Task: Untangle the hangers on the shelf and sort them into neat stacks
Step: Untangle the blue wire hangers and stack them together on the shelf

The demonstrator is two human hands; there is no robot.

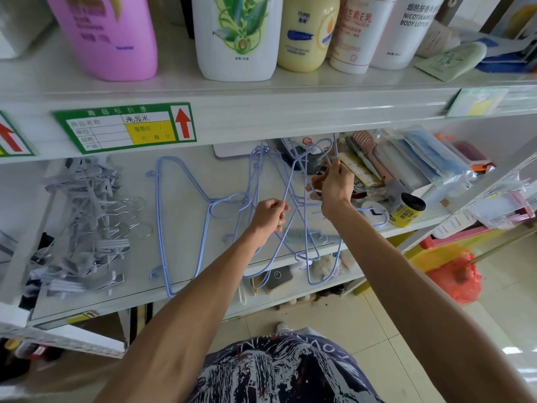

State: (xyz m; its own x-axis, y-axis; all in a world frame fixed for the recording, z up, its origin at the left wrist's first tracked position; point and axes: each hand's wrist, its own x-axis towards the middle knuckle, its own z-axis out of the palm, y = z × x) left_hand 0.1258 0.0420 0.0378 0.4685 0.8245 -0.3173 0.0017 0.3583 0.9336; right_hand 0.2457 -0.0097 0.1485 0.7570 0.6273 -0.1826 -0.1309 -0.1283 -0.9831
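Note:
A tangle of light blue wire hangers (293, 205) is lifted above the middle of the white shelf (186, 289). My left hand (268, 218) grips one blue wire of the tangle at its lower left. Further back and to the right, my right hand (334, 184) pinches another blue wire. A separate blue hanger stack (162, 228) lies flat on the shelf to the left. At the far left sits a heap of grey clip hangers (87, 225) with metal hooks.
A blue comb (305, 235) lies under the tangle. Brushes (366, 154), packets and a yellow-black can (405, 212) crowd the shelf's right side. Large bottles (235, 36) stand on the upper shelf. A red bag (453, 279) lies on the tiled floor.

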